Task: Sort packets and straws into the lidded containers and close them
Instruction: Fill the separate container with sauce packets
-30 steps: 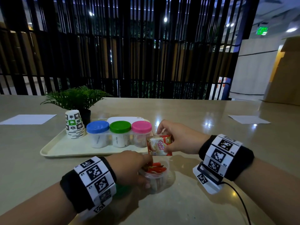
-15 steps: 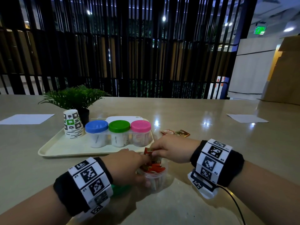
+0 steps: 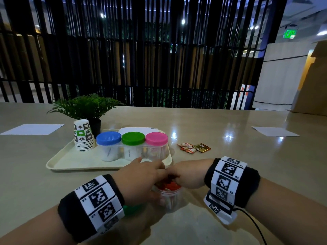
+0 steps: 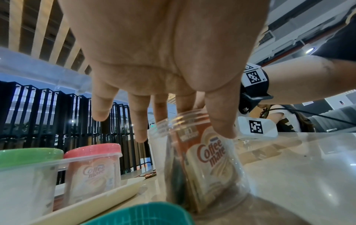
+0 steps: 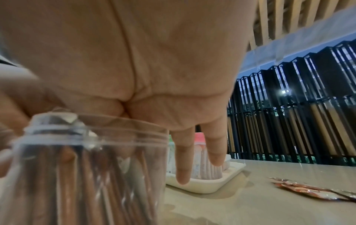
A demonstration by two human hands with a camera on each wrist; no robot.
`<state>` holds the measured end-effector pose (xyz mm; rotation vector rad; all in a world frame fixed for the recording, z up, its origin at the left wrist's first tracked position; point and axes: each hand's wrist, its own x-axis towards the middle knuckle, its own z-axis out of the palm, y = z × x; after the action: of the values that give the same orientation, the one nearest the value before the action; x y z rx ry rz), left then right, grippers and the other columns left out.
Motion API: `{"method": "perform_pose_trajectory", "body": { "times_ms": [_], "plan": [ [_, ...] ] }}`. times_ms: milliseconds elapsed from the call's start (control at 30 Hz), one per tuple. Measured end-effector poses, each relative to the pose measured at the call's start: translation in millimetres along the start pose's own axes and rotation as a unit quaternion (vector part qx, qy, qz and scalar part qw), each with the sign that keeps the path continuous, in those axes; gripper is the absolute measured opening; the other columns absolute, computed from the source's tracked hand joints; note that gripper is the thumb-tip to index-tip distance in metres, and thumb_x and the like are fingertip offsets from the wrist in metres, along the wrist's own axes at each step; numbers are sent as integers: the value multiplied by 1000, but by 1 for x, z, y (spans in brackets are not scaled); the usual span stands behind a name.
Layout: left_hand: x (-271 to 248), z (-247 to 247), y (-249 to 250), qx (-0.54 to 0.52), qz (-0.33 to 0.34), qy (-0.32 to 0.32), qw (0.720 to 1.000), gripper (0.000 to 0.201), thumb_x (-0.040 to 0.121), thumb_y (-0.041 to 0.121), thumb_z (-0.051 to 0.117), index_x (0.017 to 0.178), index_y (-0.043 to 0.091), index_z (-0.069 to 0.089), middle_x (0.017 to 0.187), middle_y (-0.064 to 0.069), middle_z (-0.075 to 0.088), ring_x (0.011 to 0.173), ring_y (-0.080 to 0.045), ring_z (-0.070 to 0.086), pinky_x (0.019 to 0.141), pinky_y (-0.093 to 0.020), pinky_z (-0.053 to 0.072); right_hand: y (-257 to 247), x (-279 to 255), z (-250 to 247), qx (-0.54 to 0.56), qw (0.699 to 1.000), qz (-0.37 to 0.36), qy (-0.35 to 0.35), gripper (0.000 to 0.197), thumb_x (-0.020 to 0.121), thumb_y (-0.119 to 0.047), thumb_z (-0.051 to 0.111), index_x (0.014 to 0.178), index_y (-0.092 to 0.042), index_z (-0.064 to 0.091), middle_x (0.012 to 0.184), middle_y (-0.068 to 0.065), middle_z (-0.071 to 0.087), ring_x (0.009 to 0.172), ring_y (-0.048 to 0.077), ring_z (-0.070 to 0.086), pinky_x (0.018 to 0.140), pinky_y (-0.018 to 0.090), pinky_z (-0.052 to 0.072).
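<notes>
The left hand (image 3: 139,179) steadies the open clear jar (image 3: 169,198) on the table (image 3: 230,174): its thumb (image 4: 221,115) lies against the jar's near wall and the index finger goes behind the threaded rim, while the other fingers hang spread and loose beside it. The right hand (image 3: 187,175) meets it over the jar mouth; two of its fingers (image 5: 183,159) point straight down outside the jar, the rest are tucked over the opening, and whether they pinch anything cannot be told. Inside the jar stand Coffee mate packets (image 4: 210,166), their red tops (image 3: 170,185) showing at the rim in the head view. A teal lid (image 4: 142,214) lies on the table just beside the jar, under the left wrist.

Just beyond the hands sits a cream tray (image 3: 70,160) holding three closed jars in a row, with a blue lid (image 3: 108,138), a green lid (image 3: 133,138) and a pink lid (image 3: 156,138), and a stack of paper cups (image 3: 83,135). A small potted plant (image 3: 85,106) stands behind the cups. To the right of the tray, three loose packets (image 3: 193,148) lie on the table.
</notes>
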<state>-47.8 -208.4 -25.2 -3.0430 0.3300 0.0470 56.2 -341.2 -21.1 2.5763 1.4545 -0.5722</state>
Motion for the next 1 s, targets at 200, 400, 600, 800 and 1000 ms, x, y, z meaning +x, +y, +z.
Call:
{"method": "perform_pose_trajectory", "body": {
  "times_ms": [200,400,600,800,1000],
  "plan": [
    [1,-1,1,-41,-46,-19,998,52,88,49,61,130,31,35,135,9,54,123,-11,50,117,-37,19,1,2,1,-23,999,-14,33,28,99,-19,42,122,-16,58,111,5,64,97,21,60,92,38,50],
    [2,-1,0,-71,-64,-47,994,51,88,52,60,127,31,36,134,9,56,121,-11,52,119,-40,19,3,1,0,-32,997,-26,60,29,99,-18,44,121,-19,62,111,3,66,98,20,60,90,38,50],
    [4,-2,2,-58,-65,-58,994,60,88,54,57,138,31,32,139,9,51,128,-11,47,120,-43,11,8,7,5,36,994,-5,103,21,100,-23,43,108,-18,61,98,-1,62,91,17,57,80,30,47],
    [11,-3,0,-104,-44,-80,990,63,85,51,65,138,33,37,136,11,52,123,-10,48,115,-38,28,13,8,5,57,993,-33,98,22,98,-21,45,105,-17,66,97,1,65,87,15,58,80,30,47],
    [19,3,-6,-144,-49,-76,986,57,83,38,71,132,29,42,128,9,57,110,-9,56,97,-28,48,15,8,5,36,989,-58,133,21,96,-21,50,102,-17,69,92,-1,66,83,14,59,75,29,48]
  ]
}}
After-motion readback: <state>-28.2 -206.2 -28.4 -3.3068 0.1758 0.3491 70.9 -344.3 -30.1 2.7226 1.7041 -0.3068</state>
